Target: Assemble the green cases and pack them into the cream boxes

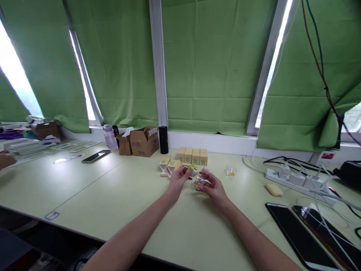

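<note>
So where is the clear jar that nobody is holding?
In the head view, the loose clear jar stands on the table right of centre, beyond the right hand, between the row of small boxes and the power strip.

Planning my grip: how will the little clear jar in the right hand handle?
The clear jar looks like glass or hard plastic: probably stiff and slippery. Tiny in the right hand, so likely light. The green lid seems off, in the left hand, so tipping might spill it.

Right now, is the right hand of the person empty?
No, the right hand holds a small clear jar, and the left hand holds a yellow-green cap beside it.
</note>
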`<state>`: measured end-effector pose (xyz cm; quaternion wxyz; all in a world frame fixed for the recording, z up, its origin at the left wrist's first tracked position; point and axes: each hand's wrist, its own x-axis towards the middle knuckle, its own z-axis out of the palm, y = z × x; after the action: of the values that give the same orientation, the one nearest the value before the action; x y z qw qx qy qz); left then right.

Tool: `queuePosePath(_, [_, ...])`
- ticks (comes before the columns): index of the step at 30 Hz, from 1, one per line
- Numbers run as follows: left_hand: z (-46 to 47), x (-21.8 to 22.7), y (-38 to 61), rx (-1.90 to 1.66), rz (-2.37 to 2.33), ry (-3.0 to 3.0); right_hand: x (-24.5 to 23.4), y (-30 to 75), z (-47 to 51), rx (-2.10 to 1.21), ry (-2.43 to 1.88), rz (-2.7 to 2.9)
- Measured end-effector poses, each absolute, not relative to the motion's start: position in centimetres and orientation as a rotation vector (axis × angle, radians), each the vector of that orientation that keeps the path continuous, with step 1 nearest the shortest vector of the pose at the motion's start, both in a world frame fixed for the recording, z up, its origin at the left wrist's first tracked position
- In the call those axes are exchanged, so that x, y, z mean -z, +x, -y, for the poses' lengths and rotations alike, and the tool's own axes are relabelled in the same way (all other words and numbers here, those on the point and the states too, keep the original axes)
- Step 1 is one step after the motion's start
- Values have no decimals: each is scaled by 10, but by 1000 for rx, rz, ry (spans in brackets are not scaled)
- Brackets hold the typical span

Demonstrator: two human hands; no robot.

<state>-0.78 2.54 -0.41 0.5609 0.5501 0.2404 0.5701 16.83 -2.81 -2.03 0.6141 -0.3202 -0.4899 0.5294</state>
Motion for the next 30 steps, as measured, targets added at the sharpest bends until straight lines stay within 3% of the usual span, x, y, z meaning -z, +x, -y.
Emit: queuePosePath(30, [-16,-1,-7,-1277,-639,1482,18,165,31,-1260,-684,1093])
